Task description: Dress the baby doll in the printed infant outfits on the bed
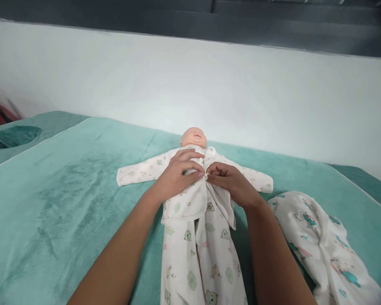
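Observation:
A baby doll (193,136) lies on its back, dressed in a white long-sleeved baby shirt (180,207) with small animal prints. Matching baby pants (182,262) cover its legs. At the middle of the chest, my left hand (180,171) pinches one front edge of the shirt between thumb and finger. Opposite it, my right hand (230,181) pinches the other front edge close to a small white button (206,176). Another button (201,160) shows higher up, near the neck. Both sleeves stretch out sideways. Below my hands the shirt front hangs apart.
On the right lies a folded white cloth garment (324,241) with teal and pink prints. Everything rests on a green plush cover (82,203). A white wall (165,80) rises behind the doll's head. At the left is a round hole (14,136) in the padded surface.

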`<state>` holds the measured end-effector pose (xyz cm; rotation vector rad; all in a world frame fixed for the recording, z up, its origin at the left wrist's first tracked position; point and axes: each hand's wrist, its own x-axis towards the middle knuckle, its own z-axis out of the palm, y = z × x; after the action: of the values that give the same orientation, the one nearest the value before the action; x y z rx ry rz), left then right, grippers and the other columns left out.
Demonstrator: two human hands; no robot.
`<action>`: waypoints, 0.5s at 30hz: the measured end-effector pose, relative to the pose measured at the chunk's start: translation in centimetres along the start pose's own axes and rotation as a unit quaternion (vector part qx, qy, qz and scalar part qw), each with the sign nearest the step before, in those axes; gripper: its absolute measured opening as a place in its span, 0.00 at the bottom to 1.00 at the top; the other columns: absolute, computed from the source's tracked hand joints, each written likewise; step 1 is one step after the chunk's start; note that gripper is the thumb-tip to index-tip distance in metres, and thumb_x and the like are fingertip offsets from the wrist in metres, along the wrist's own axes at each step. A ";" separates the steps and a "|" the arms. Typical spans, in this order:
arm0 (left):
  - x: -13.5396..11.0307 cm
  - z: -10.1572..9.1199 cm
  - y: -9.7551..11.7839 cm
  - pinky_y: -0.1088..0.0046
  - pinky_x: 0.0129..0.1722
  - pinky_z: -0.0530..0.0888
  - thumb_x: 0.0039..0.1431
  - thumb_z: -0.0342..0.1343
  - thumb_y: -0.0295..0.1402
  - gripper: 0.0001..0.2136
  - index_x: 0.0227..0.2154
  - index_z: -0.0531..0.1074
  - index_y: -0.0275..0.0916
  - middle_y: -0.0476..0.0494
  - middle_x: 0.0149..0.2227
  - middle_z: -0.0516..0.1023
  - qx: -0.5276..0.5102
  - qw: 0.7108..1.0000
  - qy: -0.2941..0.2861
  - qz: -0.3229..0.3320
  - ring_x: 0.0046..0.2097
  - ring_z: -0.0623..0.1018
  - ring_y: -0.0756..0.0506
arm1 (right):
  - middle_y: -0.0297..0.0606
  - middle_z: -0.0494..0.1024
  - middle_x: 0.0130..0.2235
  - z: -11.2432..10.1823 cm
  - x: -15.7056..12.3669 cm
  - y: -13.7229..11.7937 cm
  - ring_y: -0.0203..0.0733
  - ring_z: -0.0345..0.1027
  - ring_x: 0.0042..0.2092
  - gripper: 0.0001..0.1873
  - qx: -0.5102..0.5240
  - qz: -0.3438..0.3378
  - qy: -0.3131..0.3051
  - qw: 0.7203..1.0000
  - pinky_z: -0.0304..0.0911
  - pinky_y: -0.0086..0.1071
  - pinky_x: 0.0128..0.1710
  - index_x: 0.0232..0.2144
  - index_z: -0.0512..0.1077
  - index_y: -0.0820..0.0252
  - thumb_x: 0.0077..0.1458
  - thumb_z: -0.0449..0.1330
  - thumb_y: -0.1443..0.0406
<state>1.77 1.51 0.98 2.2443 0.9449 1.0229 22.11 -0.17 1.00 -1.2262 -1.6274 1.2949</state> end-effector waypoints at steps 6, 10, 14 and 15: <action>0.0 0.6 0.5 0.59 0.62 0.62 0.64 0.52 0.39 0.10 0.29 0.72 0.42 0.47 0.58 0.70 0.018 0.999 0.028 -0.021 0.62 0.64 0.42 | 0.28 0.62 0.24 0.2 0.0 0.0 0.31 0.52 0.25 0.14 0.067 -0.009 0.002 0.998 0.50 0.27 0.26 0.30 0.71 0.58 0.52 0.63 0.54; 0.0 1.2 0.7 0.59 0.57 0.65 0.61 0.55 0.39 0.15 0.22 0.62 0.40 0.44 0.54 0.72 0.074 0.993 0.080 -0.048 0.59 0.66 0.41 | 0.29 0.67 0.26 0.3 0.1 0.0 0.33 0.57 0.26 0.15 0.159 -0.001 0.040 0.987 0.52 0.28 0.27 0.30 0.68 0.58 0.48 0.65 0.55; 0.0 1.2 0.6 0.61 0.46 0.69 0.58 0.53 0.30 0.13 0.22 0.56 0.41 0.44 0.42 0.73 0.118 0.980 0.134 -0.093 0.49 0.71 0.42 | 0.29 0.65 0.23 0.6 0.2 -0.3 0.34 0.56 0.24 0.16 0.208 0.016 0.108 0.972 0.51 0.29 0.26 0.27 0.64 0.57 0.44 0.65 0.55; 0.0 1.1 0.6 0.63 0.43 0.69 0.57 0.52 0.29 0.12 0.22 0.56 0.41 0.45 0.39 0.72 0.123 0.975 0.147 -0.112 0.45 0.71 0.42 | 0.29 0.65 0.24 0.7 0.1 -0.4 0.35 0.56 0.24 0.15 0.208 0.010 0.118 0.971 0.52 0.29 0.26 0.26 0.62 0.56 0.44 0.63 0.55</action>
<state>2.86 0.95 0.69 2.1463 1.4876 1.2098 21.32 -0.29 1.26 -1.0879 -1.1065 1.3591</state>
